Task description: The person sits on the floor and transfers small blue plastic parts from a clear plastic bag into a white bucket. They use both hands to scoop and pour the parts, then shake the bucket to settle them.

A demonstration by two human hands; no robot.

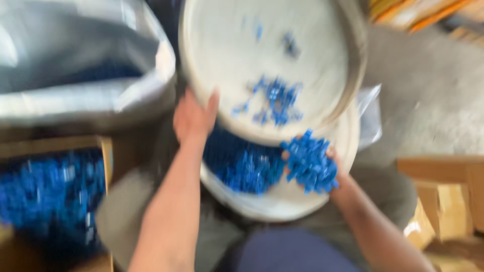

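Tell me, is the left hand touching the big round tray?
Touching. The head view shows the left hand gripping the edge of the upper round tray, thumb over its rim.

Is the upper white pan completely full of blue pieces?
No, the upper white pan is mostly bare, with only a small cluster of blue pieces near its lower edge.

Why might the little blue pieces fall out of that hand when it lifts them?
The blue pieces look small, hard and loose, heaped in the right hand, so some would probably spill. They seem light, since one handful holds many. A few lie scattered on the tilted white tray, so they likely slide easily.
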